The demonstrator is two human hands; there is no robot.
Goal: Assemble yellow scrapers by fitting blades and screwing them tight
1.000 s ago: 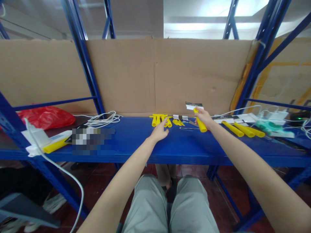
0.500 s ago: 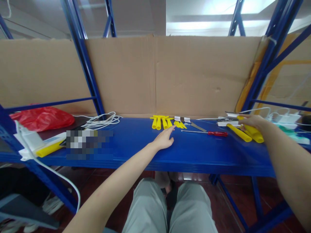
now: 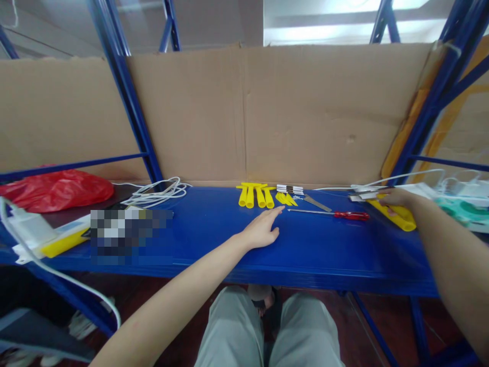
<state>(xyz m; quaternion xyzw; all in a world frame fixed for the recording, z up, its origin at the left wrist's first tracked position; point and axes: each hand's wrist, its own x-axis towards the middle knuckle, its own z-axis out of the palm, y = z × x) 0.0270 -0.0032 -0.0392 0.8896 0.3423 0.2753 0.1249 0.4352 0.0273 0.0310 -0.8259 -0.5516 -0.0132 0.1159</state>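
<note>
My left hand (image 3: pixel 263 229) rests on the blue shelf with its fingers stretched out and nothing in it. Just beyond its fingertips stand the yellow tubular plastic pieces (image 3: pixel 255 195), lined up side by side with narrow crossbars at the back. Small flat yellow pieces (image 3: pixel 286 199) lie right of them, beside a white-and-dark bundle (image 3: pixel 290 189) and a thin metal strip (image 3: pixel 318 203). A screwdriver with a red handle (image 3: pixel 351 215) lies between my hands. At the right, my right hand (image 3: pixel 399 199) closes over yellow plastic tubes (image 3: pixel 401 219); its fingertips are partly hidden.
A cardboard sheet (image 3: pixel 305 117) walls off the back of the blue shelf (image 3: pixel 214 224). At left are a red plastic bag (image 3: pixel 61 189), coiled white cable (image 3: pixel 162 193) and a power strip (image 3: pixel 64 239). Blue rack posts (image 3: pixel 126 102) rise at both sides. Green-and-white items (image 3: pixel 462 209) lie far right.
My right hand has closed in on the yellow tubes, and the two that lay apart are now bunched together. The view has shifted slightly; my left hand stays outstretched on the shelf.
</note>
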